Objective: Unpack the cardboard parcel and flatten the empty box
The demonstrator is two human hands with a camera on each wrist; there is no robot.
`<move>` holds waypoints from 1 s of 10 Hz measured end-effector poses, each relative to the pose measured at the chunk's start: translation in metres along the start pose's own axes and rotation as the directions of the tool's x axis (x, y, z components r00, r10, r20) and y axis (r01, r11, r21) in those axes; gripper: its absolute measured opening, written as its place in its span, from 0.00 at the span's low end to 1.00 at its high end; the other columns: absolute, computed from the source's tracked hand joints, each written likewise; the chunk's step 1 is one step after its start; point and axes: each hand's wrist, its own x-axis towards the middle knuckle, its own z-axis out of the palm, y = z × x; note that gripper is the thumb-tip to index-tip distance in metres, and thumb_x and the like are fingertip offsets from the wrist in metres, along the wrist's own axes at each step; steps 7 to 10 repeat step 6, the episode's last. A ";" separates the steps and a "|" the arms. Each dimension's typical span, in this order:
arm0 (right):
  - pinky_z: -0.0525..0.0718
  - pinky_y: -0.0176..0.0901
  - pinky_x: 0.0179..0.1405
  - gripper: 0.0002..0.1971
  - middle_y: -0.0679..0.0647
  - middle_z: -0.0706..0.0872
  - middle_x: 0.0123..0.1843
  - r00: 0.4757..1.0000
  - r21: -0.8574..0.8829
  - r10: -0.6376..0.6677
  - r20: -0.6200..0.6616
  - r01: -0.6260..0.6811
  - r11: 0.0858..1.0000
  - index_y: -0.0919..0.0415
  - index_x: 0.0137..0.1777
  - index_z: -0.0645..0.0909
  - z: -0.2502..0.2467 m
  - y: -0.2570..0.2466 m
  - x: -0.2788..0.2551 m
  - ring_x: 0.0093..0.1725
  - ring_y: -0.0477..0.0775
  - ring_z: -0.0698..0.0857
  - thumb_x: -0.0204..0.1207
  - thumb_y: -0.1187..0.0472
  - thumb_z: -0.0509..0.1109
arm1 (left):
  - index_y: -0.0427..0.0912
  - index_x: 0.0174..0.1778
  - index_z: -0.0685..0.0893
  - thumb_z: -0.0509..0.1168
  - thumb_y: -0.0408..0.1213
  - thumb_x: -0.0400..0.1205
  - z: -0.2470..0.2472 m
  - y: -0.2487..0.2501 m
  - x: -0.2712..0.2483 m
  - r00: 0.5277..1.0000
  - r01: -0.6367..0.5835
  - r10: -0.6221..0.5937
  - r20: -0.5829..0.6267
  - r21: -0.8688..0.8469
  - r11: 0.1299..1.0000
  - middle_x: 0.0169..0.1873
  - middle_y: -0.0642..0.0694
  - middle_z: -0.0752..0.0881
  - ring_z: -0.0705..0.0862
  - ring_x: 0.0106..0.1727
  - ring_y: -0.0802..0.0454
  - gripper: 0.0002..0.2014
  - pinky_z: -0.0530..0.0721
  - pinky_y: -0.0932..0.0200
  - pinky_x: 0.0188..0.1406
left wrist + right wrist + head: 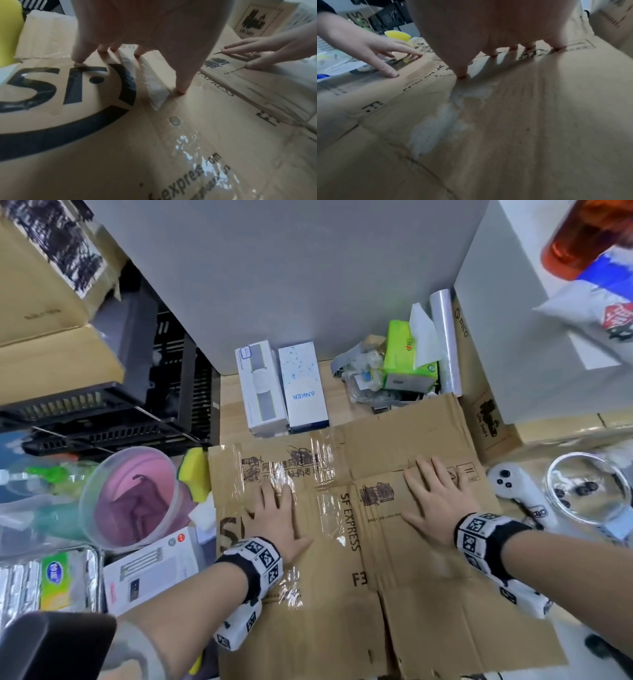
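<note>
A brown SF Express cardboard box [342, 577] lies flattened on the table, flaps spread, with strips of clear tape on it. My left hand [277, 515] presses flat on its left half, fingers straight and spread. My right hand [435, 501] presses flat on the right half near a printed stamp. In the left wrist view the left fingertips [181, 90] touch the cardboard [154, 148] beside the black logo. In the right wrist view the right fingertips [462, 75] rest on the cardboard [522, 135]. Two white product boxes [281, 388] lie just beyond the box.
A green tissue pack [409, 354] and plastic clutter sit at the back. Left of the box stand a clear tub with pink cloth [133, 498], a yellow sponge [195, 470] and a white box [154, 566]. At right lie a white controller [517, 491] and a glass bowl [589, 487].
</note>
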 end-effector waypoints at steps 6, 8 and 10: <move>0.59 0.56 0.84 0.30 0.60 0.57 0.86 0.992 0.207 -0.109 -0.066 0.120 0.971 0.57 0.82 0.60 -0.042 -0.016 -0.035 0.85 0.62 0.57 0.81 0.50 0.57 | 0.43 0.82 0.63 0.67 0.56 0.81 -0.037 0.009 -0.033 0.999 -0.028 0.021 -0.042 -0.159 0.987 0.79 0.38 0.66 0.73 0.75 0.40 0.37 0.82 0.46 0.70; 0.59 0.56 0.84 0.30 0.60 0.57 0.86 0.992 0.207 -0.109 -0.066 0.120 0.971 0.57 0.82 0.60 -0.042 -0.016 -0.035 0.85 0.62 0.57 0.81 0.50 0.57 | 0.43 0.82 0.63 0.67 0.56 0.81 -0.037 0.009 -0.033 0.999 -0.028 0.021 -0.042 -0.159 0.987 0.79 0.38 0.66 0.73 0.75 0.40 0.37 0.82 0.46 0.70; 0.59 0.56 0.84 0.30 0.60 0.57 0.86 0.992 0.207 -0.109 -0.066 0.120 0.971 0.57 0.82 0.60 -0.042 -0.016 -0.035 0.85 0.62 0.57 0.81 0.50 0.57 | 0.43 0.82 0.63 0.67 0.56 0.81 -0.037 0.009 -0.033 0.999 -0.028 0.021 -0.042 -0.159 0.987 0.79 0.38 0.66 0.73 0.75 0.40 0.37 0.82 0.46 0.70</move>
